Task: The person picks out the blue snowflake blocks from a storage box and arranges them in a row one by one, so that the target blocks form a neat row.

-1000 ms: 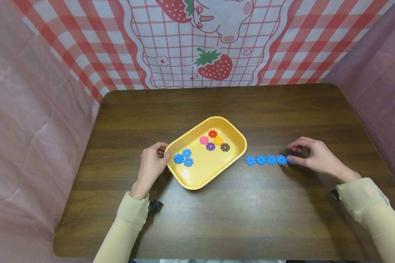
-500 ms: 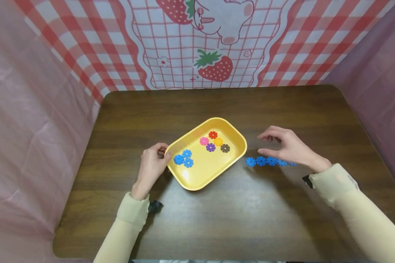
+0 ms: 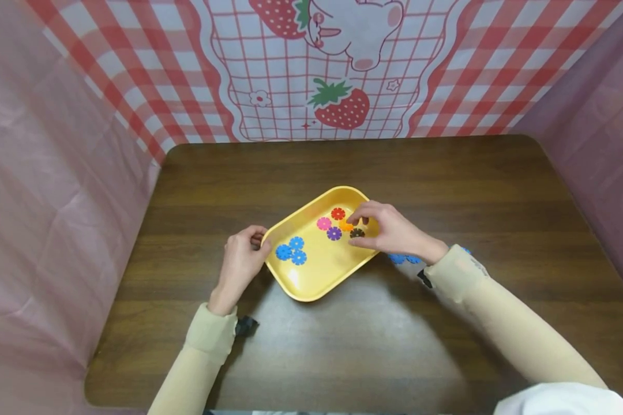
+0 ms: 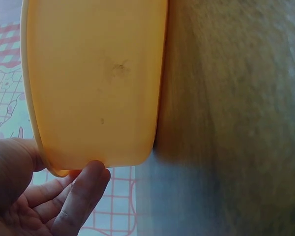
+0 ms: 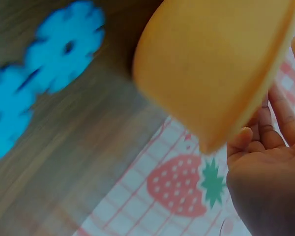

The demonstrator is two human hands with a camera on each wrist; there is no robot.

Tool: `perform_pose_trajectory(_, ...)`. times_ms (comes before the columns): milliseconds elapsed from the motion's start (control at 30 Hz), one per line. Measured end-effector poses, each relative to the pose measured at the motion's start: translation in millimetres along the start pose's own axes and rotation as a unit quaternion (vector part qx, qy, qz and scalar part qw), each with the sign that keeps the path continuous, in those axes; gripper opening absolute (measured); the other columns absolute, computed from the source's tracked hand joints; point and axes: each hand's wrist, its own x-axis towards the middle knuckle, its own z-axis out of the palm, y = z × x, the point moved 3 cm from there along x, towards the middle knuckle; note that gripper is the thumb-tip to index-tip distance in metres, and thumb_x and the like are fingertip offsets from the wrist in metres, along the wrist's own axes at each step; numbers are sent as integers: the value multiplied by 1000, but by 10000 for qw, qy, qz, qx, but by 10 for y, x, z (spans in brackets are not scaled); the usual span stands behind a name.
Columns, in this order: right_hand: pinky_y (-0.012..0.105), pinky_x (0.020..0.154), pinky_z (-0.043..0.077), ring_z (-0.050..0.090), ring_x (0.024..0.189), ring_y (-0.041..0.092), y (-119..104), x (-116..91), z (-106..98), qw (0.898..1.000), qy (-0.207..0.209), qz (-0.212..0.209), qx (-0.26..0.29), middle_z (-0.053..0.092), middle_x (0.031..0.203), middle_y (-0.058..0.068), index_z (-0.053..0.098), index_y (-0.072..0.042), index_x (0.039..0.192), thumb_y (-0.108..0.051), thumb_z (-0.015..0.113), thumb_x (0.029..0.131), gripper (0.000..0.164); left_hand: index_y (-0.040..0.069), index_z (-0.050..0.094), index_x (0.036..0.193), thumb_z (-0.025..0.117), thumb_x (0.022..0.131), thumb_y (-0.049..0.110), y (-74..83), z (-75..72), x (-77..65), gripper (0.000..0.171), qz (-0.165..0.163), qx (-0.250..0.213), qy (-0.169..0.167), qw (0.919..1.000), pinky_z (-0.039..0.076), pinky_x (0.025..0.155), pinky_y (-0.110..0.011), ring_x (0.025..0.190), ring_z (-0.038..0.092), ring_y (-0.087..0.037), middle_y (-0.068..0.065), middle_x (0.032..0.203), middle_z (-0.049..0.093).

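My left hand grips the left end of a yellow plastic tray; the left wrist view shows its fingers against the tray's outer wall. Over the tray's right end, my right hand reaches in with thumb and fingers apart, nothing between them. Its fingertips are right by an orange notched snowflake disc and a brown disc, both partly covered. Close by lie a red disc, a pink disc and a purple disc. Several blue discs cluster at the tray's left end.
A row of joined blue discs lies on the brown wooden table right of the tray, mostly hidden under my right forearm. A checked strawberry cloth hangs behind the table, and pink curtains flank it.
My right hand has left the far end of the blue row and moved left over it into the tray. My left hand keeps its hold on the rim.
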Motion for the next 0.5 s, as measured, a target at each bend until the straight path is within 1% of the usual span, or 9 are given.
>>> perform_pose_trajectory(67, 46, 78, 51, 60, 86, 30, -19, 86, 81, 9999, -121, -20, 20, 69, 96, 10, 72, -1, 103, -21, 86, 77, 36, -2, 72, 96, 68, 84, 6, 0, 1, 4, 15, 2, 22, 8, 10000, 51, 74, -45, 75, 69, -24, -13, 85, 72)
perform_pose_trajectory(300, 41, 75, 49, 58, 79, 28, -139, 308, 420, 9980, -486, -398, 112, 66, 86, 12, 72, 2, 96, -16, 86, 76, 30, -1, 72, 95, 67, 83, 6, -2, 3, 8, 14, 6, 73, 48, 10000, 49, 74, -45, 73, 69, -24, -12, 83, 73)
perform_pose_trajectory(367, 39, 76, 49, 58, 79, 28, -185, 348, 498, 9972, -623, -396, 107, 65, 86, 12, 72, 2, 96, -16, 85, 77, 30, -1, 72, 95, 67, 83, 6, -1, 7, 8, 15, 15, 84, 53, 9999, 50, 74, -45, 73, 69, -24, -12, 83, 73)
perform_pose_trajectory(500, 36, 78, 49, 59, 82, 27, -251, 419, 625, 9954, -932, -228, 37, 66, 90, 11, 72, 1, 100, -18, 85, 78, 31, -1, 72, 94, 66, 83, 6, 3, 12, 7, 15, 40, 106, 66, 9999, 51, 74, -45, 73, 70, -24, -12, 83, 73)
